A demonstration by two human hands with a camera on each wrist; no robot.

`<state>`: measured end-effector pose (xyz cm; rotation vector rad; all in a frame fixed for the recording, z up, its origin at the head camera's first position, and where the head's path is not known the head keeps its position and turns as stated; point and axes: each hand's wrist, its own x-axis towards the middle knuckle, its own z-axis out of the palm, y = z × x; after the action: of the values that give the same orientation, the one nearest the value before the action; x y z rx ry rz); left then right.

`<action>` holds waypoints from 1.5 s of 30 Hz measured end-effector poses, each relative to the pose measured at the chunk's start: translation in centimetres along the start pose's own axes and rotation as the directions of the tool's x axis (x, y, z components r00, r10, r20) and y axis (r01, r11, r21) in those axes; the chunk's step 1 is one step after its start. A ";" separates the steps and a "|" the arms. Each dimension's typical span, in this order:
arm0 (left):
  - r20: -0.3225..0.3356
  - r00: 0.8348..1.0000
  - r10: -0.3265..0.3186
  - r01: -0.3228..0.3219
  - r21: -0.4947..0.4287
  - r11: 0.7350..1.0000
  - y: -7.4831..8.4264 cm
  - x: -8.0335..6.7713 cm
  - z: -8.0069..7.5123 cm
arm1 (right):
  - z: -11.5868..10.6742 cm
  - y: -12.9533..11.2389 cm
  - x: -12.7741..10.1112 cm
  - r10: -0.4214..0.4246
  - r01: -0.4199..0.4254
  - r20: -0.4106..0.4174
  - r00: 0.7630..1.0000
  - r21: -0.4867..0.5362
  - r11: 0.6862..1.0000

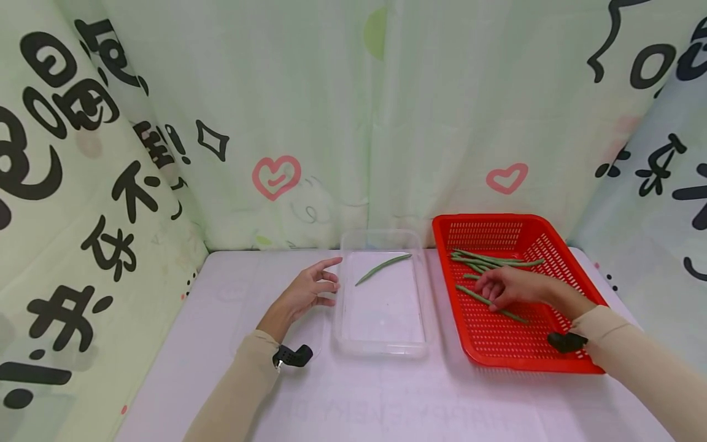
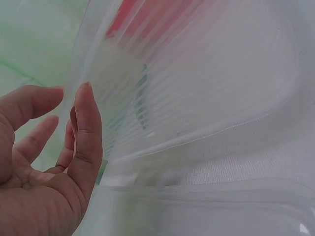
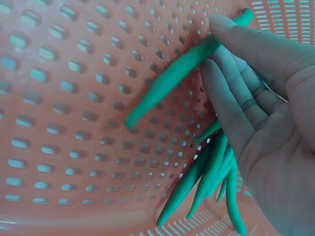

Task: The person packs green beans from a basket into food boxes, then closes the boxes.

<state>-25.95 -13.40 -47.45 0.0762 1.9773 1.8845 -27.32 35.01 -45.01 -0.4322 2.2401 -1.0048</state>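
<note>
Where the right hand lies loosely open in the red perforated plastic basket, it hides part of a long green bean under its fingertips, axis ten-to-four o'clock. Left hand, open, touches the clear rectangular plastic tray, holding nothing.

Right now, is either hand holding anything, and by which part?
The right hand touches a green bean near one end in the red basket; a closed grip cannot be told. The left hand holds nothing.

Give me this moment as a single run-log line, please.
left hand: open, beside clear tray | right hand: fingers on green bean in red basket | tray: one bean
</note>
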 end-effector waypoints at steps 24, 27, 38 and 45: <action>-0.004 1.000 0.005 -0.005 -0.001 1.000 0.0 0.0 0.1 | -0.3 -0.3 -0.9 -0.023 0.031 0.055 0.998 -0.140 0.990; -0.004 1.000 0.008 -0.008 0.006 1.000 0.1 -0.1 0.1 | -0.6 -0.2 -1.2 -0.047 0.055 0.065 0.997 -0.130 0.990; 0.004 1.000 0.008 -0.008 -0.020 1.000 0.0 -0.1 0.0 | -1.5 -0.9 -2.1 -0.066 0.067 0.061 0.996 -0.020 0.998; 0.000 1.000 0.006 -0.006 -0.015 1.000 0.1 -0.2 0.0 | -2.3 -1.0 -2.7 -0.113 0.113 0.032 0.993 0.003 0.994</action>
<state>-25.83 -13.48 -47.31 0.0780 1.9643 1.9030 -26.80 37.04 -42.01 -0.5764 2.2071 -1.0491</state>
